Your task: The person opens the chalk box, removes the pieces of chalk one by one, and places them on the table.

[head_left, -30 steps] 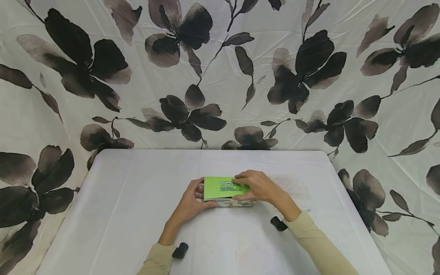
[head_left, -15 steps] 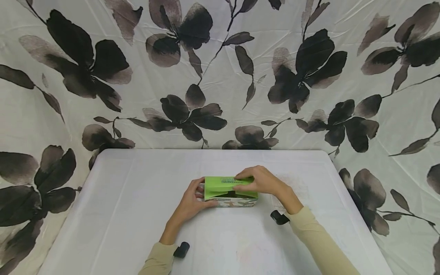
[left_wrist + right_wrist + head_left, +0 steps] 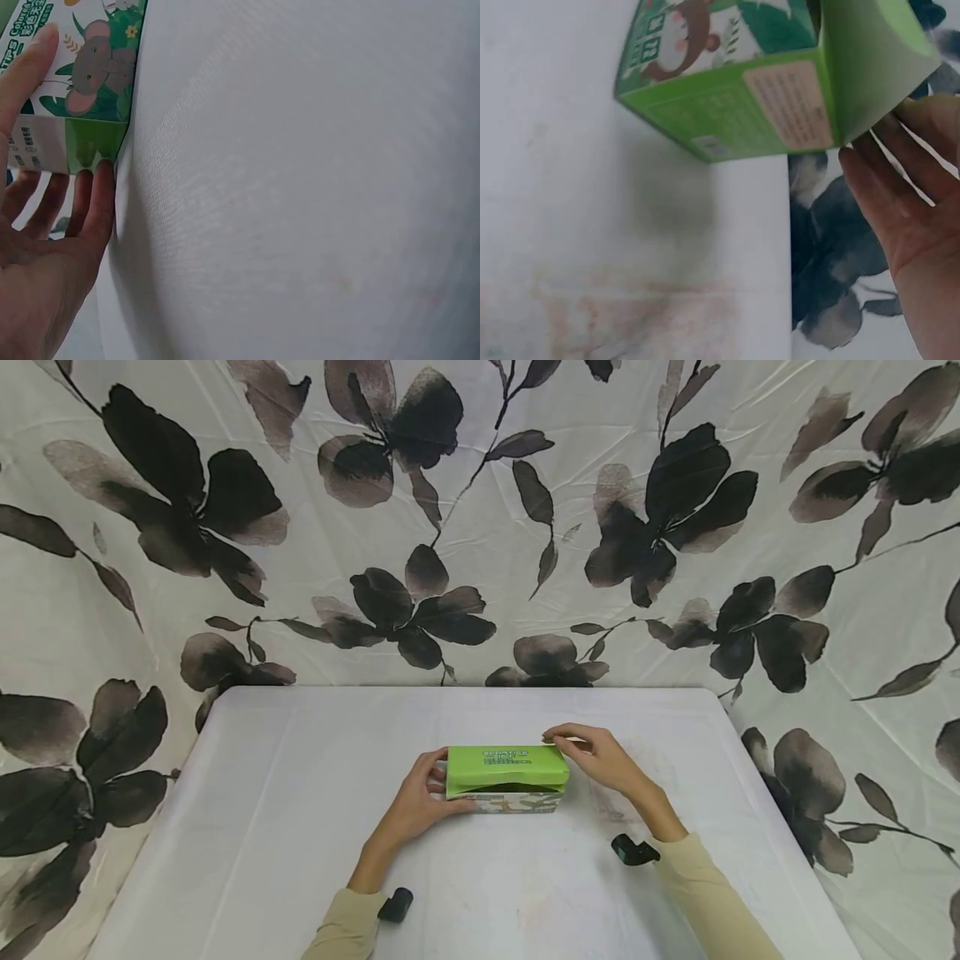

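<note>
A green box stands on the white worktop, about midway between the left and right edges and well in from the far edge. The left hand grips the box's left end, thumb on the printed front wall and fingers against the end wall. The right hand is at the box's far right corner, fingertips touching or just beside it; whether they pinch anything cannot be told.

Change noted: half a second ago the right hand was on the lid, with a broader dark opening below its front edge. That hand has since shifted to the right and rearward, and the opening has narrowed to a slot. The left hand shows no evident shift.

Assessment: the lid is judged lowered but ajar, its front edge not seated. Contents are not visible.
</note>
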Motion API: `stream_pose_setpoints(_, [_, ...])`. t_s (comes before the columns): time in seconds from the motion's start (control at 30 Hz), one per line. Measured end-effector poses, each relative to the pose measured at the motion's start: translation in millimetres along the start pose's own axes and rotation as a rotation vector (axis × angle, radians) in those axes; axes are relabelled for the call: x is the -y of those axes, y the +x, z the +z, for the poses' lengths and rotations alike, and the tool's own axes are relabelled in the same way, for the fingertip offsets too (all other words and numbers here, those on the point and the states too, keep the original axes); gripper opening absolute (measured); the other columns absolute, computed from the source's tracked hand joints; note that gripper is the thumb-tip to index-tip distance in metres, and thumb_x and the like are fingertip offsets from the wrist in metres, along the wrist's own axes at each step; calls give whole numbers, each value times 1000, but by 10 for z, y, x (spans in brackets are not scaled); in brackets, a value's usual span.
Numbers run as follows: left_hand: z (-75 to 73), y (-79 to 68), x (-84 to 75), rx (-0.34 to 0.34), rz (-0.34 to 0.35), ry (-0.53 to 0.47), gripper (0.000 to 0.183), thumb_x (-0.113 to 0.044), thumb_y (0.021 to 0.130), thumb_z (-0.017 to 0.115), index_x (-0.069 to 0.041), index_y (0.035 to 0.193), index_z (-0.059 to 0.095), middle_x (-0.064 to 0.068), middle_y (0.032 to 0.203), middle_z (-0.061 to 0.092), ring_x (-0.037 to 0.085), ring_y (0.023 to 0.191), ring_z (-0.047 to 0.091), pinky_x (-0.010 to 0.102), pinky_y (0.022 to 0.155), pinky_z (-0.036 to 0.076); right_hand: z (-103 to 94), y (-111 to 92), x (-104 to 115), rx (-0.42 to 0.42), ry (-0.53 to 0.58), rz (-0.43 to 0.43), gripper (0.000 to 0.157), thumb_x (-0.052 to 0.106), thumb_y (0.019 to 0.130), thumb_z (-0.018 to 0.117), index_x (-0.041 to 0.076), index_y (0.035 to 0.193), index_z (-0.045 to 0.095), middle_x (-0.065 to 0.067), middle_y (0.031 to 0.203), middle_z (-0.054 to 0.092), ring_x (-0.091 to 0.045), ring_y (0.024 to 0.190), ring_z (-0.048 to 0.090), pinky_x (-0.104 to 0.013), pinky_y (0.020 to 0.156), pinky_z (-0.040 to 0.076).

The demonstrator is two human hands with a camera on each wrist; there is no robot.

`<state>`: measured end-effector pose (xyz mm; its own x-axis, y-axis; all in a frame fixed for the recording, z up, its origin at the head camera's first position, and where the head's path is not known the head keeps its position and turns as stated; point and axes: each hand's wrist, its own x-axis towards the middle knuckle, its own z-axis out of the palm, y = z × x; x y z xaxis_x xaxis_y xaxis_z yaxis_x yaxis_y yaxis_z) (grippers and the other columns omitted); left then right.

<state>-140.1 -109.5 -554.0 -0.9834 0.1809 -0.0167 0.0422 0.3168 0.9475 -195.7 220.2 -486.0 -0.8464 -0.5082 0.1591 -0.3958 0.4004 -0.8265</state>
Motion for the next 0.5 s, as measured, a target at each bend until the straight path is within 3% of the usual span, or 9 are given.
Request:
stream_pose_setpoints(0.27, [0, -19, -9, -6, 1, -8, 101, -26, 70, 98, -10, 153, 43, 7, 121, 53, 21, 98, 61, 30, 88, 56, 54, -154, -167, -53, 202, -16, 27, -4, 99, 63, -5, 126, 65, -24, 128, 64, -45, 124, 59, -30, 100, 53])
stream_pose_setpoints(0.5, [5, -10, -14, -1, -2, -16, 101, -25, 70, 98, -10, 153, 42, 8, 121, 53, 21, 99, 60, 30, 88, 56, 84, -160, -171, -100, 253, -8, 22, -5, 96, 68, -6, 118, 67, -25, 123, 64, -43, 121, 59, -33, 99, 53])
